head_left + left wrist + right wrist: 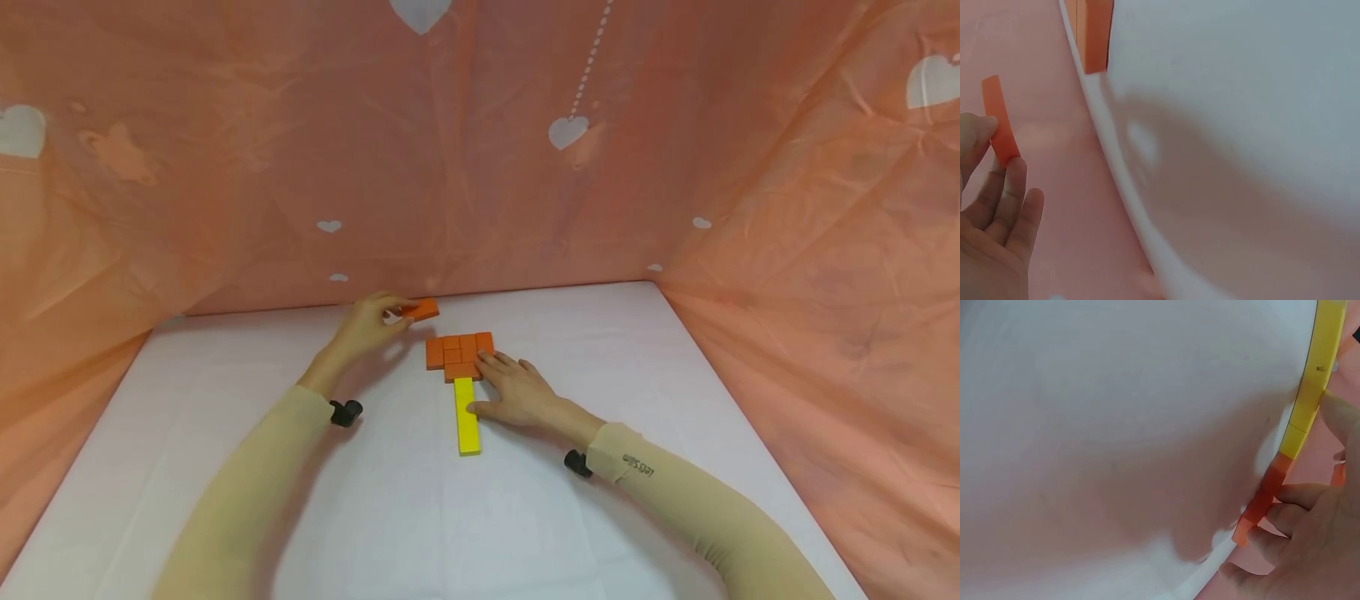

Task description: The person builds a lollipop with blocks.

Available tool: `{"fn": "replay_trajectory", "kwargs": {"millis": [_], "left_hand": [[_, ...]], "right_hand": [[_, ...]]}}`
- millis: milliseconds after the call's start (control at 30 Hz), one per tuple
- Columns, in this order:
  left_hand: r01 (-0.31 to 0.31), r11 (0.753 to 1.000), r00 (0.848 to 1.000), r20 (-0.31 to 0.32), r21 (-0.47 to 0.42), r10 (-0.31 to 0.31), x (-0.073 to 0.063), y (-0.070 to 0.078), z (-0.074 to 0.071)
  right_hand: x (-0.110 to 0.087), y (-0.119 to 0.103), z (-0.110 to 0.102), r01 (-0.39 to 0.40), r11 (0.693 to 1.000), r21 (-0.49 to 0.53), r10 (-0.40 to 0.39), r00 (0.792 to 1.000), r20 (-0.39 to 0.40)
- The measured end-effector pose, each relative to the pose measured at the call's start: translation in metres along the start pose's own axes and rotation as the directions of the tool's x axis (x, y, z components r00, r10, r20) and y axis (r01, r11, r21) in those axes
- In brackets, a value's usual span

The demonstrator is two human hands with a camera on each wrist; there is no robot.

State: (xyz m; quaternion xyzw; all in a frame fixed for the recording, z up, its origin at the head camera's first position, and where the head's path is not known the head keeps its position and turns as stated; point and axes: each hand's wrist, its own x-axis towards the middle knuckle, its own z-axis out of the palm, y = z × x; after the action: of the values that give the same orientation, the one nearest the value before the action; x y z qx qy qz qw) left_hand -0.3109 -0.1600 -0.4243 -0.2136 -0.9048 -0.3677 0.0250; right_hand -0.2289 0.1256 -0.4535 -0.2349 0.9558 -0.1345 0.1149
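A flat orange block (422,310) is pinched between the thumb and fingers of my left hand (370,320), raised over the far part of the table. The left wrist view shows the same orange block (999,119) edge-on. Several orange blocks (452,353) lie fitted together flat on the table, just nearer than the held one. From their near side a yellow strip (467,421) runs toward me, and a seam crosses it in the right wrist view. My right hand (522,394) has its fingers spread, fingertips touching the orange group's right side and thumb at the yellow strip.
A white-covered table (420,525) carries the blocks. Pink curtain (480,167) with pale hearts hangs behind the table's far edge and along both sides. Small black devices (346,413) are worn at both wrists.
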Motion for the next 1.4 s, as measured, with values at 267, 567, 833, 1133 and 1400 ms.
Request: {"fn": "replay_trajectory", "kwargs": {"millis": [267, 567, 833, 1133, 1400], "left_hand": [[-0.002, 1.0, 0.999, 0.054, -0.008, 0.003, 0.021, 0.001, 0.024], [0.029, 0.999, 0.992, 0.126, -0.031, -0.025, 0.036, 0.003, 0.04], [0.038, 0.999, 0.984, 0.175, 0.008, -0.039, 0.047, 0.004, 0.049], [0.099, 0.995, 0.969, 0.227, -0.007, -0.095, 0.054, 0.001, 0.055], [0.089, 0.996, 0.961, 0.265, -0.024, -0.079, 0.054, 0.003, 0.054]], "right_hand": [[0.001, 0.001, 0.001, -0.005, 1.0, -0.008, 0.005, 1.0, 0.004], [0.004, 0.001, 0.0, 0.001, 1.0, -0.023, -0.001, 1.0, 0.001], [0.004, 0.003, 0.002, 0.002, 1.0, -0.029, -0.002, 1.0, -0.009], [0.005, 0.003, 0.002, -0.004, 1.0, -0.019, 0.004, 1.0, 0.0], [0.004, 0.003, 0.001, 0.001, 1.0, -0.022, -0.001, 1.0, 0.002]]}}
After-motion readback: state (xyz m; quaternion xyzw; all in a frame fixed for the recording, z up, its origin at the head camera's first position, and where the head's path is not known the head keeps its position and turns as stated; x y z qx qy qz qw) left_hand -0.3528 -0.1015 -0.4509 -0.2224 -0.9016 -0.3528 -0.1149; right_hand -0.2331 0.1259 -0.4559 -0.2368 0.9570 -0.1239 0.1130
